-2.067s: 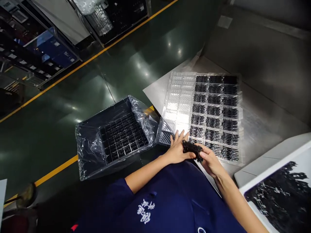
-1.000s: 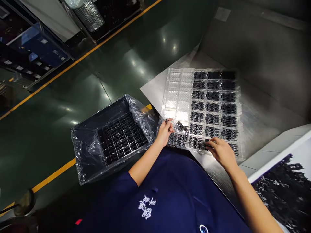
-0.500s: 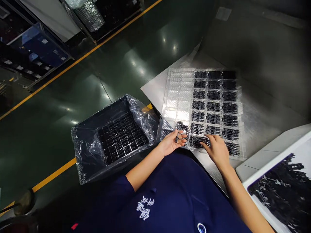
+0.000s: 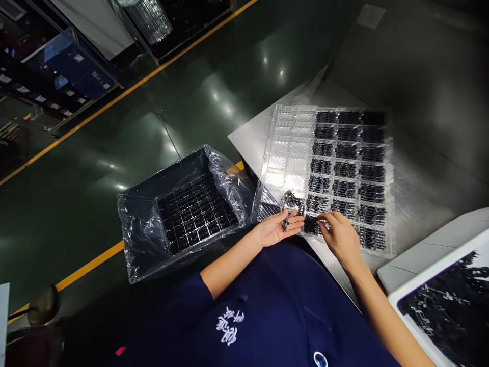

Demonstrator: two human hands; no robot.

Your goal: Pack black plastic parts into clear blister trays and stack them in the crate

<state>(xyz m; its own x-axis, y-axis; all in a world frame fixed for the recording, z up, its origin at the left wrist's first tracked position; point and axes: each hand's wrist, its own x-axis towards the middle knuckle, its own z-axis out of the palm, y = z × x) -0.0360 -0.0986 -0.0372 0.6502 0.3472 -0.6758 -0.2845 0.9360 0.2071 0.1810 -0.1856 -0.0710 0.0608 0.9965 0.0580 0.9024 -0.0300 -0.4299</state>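
Note:
A clear plastic compartment tray [image 4: 284,162] lies on the metal table, its right columns holding rows of slim black plastic parts [image 4: 346,171]. Palm up at the tray's front left, my left hand [image 4: 280,228] has a slim black part [image 4: 286,220] under its thumb, fingers stretched out. A loose heap of the same parts [image 4: 293,200] sits just beyond those fingers. My right hand [image 4: 338,234] is closed in a pinch over the front row, at a compartment with black parts [image 4: 311,224]. What lies between its fingertips is small and mostly hidden, seemingly one black part.
Left of the table stands a dark box [image 4: 147,275] lined with clear film, with a filled black-part tray [image 4: 196,214] inside. A white bin [image 4: 393,298] of loose black parts is at the right. Racks [image 4: 82,66] stand beyond the yellow floor line.
The view has shifted slightly, moving the tray rightward in the picture. My left fingers have straightened, and my right fingers have drawn together into a tighter pinch beside the left hand.

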